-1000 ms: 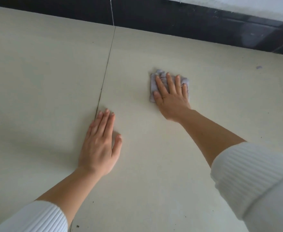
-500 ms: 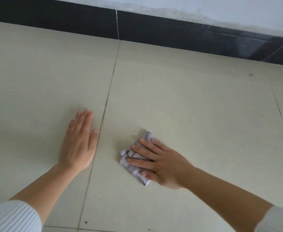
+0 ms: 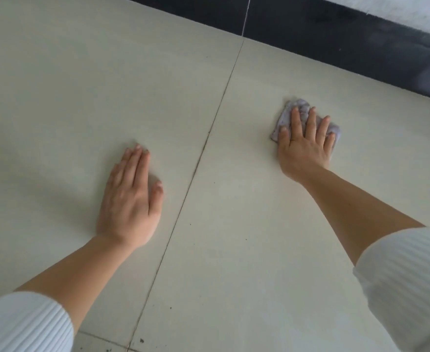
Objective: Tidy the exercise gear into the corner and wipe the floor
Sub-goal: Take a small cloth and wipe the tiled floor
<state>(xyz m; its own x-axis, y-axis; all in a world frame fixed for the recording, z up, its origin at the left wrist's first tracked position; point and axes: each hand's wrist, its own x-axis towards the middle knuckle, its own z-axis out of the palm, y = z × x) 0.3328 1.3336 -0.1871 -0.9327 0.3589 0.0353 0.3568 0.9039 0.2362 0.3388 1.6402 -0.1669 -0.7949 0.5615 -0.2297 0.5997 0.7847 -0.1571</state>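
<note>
A small crumpled lilac cloth (image 3: 301, 106) lies on the cream tiled floor (image 3: 247, 224), to the right of a grout line and not far from the wall. My right hand (image 3: 303, 146) presses flat on the cloth with straight, spread fingers, covering most of it. My left hand (image 3: 130, 199) rests palm down on the bare tile left of the grout line, fingers straight and together. No exercise gear is in view.
A dark skirting board (image 3: 336, 41) runs along the foot of a white wall at the top right. A grout line (image 3: 198, 161) runs from the skirting toward me between my hands. Small dark specks lie near the bottom tile joint (image 3: 140, 340).
My right hand has swept the cloth from near my left hand out and away toward the wall on the right. My left hand has stayed flat on the tile.
</note>
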